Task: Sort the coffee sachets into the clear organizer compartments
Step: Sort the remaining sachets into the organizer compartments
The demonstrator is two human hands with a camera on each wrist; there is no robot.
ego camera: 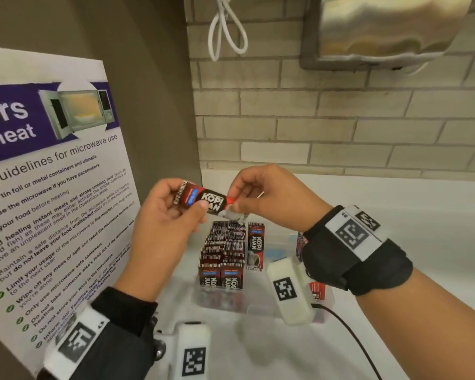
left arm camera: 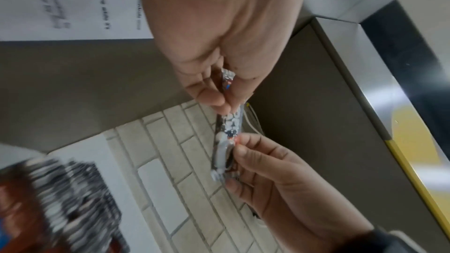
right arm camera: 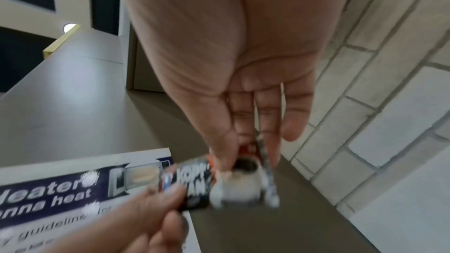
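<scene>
A dark red "Kopi Juan" coffee sachet (ego camera: 203, 200) is held level in the air above the clear organizer (ego camera: 261, 307). My left hand (ego camera: 187, 208) pinches its left end and my right hand (ego camera: 235, 200) pinches its right end. The left wrist view shows the sachet (left arm camera: 228, 128) edge-on between the left hand (left arm camera: 224, 99) and right hand (left arm camera: 237, 153). In the right wrist view the sachet (right arm camera: 194, 184) is blurred, with the right hand (right arm camera: 243, 159) and left hand (right arm camera: 170, 199) on its ends. Rows of upright sachets (ego camera: 222, 250) fill the organizer's left compartments.
A microwave guidelines poster (ego camera: 52, 187) leans at the left. A brick wall (ego camera: 340, 119) stands behind the white counter (ego camera: 409, 229), with a metal dispenser (ego camera: 381, 28) and white cord (ego camera: 225, 28) above. Red sachets (ego camera: 317, 290) sit in the organizer's right side. A black cable (ego camera: 348, 333) crosses the front.
</scene>
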